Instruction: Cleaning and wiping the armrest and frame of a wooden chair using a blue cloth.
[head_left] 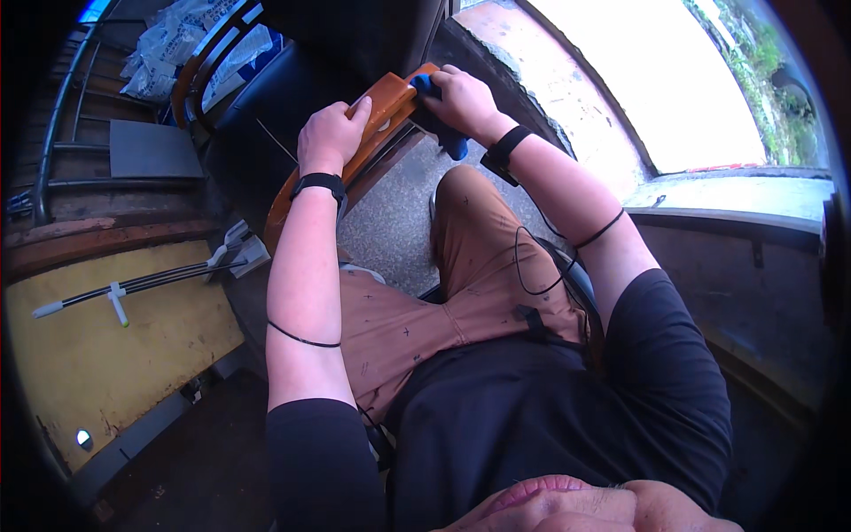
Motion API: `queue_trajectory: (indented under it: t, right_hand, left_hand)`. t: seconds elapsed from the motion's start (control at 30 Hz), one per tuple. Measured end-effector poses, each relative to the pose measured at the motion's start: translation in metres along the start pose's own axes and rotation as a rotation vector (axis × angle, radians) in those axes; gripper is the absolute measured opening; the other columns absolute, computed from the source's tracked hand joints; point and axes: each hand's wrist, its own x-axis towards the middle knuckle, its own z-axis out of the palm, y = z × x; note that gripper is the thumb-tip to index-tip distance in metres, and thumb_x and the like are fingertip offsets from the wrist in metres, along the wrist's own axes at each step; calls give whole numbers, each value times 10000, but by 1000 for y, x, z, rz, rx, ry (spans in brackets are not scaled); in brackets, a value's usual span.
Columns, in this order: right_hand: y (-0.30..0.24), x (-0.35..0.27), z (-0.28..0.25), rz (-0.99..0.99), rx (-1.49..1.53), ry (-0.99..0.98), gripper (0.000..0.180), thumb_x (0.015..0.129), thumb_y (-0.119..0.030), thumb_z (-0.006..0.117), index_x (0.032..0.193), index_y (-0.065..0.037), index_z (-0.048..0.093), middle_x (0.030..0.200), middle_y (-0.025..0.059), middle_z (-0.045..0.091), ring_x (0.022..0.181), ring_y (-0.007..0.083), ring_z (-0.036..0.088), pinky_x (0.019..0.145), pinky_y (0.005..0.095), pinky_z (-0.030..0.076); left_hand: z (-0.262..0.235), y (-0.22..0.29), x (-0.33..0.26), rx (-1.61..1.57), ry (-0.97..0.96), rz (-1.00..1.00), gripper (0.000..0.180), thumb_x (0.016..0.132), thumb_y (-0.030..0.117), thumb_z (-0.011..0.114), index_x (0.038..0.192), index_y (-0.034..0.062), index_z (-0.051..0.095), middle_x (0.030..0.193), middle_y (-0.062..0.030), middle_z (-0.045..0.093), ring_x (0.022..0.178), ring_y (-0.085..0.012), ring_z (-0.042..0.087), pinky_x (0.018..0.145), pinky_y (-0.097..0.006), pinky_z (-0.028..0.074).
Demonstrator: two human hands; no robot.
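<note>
A glossy orange-brown wooden chair arm (388, 96) curves across the top middle of the head view. My left hand (330, 137) is closed round its near side, with the thumb laid along the top. At the far end of the arm, my right hand (463, 99) grips a dark blue cloth (453, 144). Part of the cloth is bunched against the wood, and the rest hangs down below the fingers. Black bands circle both wrists.
Behind the arm is the chair's black seat (257, 111). A metal rack (66, 146) and plastic bags (173, 49) stand at the far left. On a yellow board (168, 332) lies a thin black-and-white rod stand (160, 282). A bright window ledge (727, 191) borders the right. Speckled floor (390, 208) shows beyond my knees.
</note>
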Motion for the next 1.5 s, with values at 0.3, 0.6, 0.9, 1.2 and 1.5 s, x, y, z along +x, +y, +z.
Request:
queue_trajectory:
  t: [0.3, 0.6, 0.9, 1.2, 1.5]
  right_hand:
    - [22, 27, -24, 63, -56, 39, 325, 869, -304, 711, 1061, -44, 743, 1035, 176, 696, 965, 366, 698, 873, 452, 569]
    - [29, 55, -12, 357, 42, -69, 291, 854, -252, 696, 1062, -58, 759, 1054, 207, 747, 1019, 387, 713, 928, 452, 561]
    - [2, 26, -18, 162, 129, -50, 396, 863, -296, 723, 1158, -31, 727, 1146, 199, 664, 1069, 364, 671, 949, 426, 548]
    - [29, 29, 6, 186, 45, 56, 261, 863, -213, 698, 1072, -57, 705, 1104, 171, 655, 1038, 384, 666, 917, 451, 553]
    - [9, 9, 6, 177, 222, 204, 292, 830, -237, 712, 1066, -67, 728, 1083, 160, 654, 1026, 383, 663, 909, 441, 551]
  left_hand:
    - [5, -8, 0, -40, 11, 3, 586, 1043, 571, 466, 904, 81, 756, 859, -135, 736, 834, -285, 706, 769, -422, 564]
    - [9, -2, 1, -36, 44, 20, 561, 1038, 556, 491, 887, 85, 756, 839, -123, 739, 797, -262, 708, 745, -400, 568]
    - [5, -15, -1, -62, 14, 13, 571, 1036, 571, 490, 876, 87, 746, 833, -119, 734, 804, -263, 709, 742, -397, 567]
    - [3, 5, 1, -11, -4, 28, 585, 1044, 564, 464, 904, 76, 753, 896, -149, 755, 860, -316, 719, 786, -446, 573]
    - [-1, 3, -1, -2, 19, 21, 588, 1017, 576, 486, 969, 61, 766, 1017, -209, 748, 972, -402, 703, 860, -491, 557]
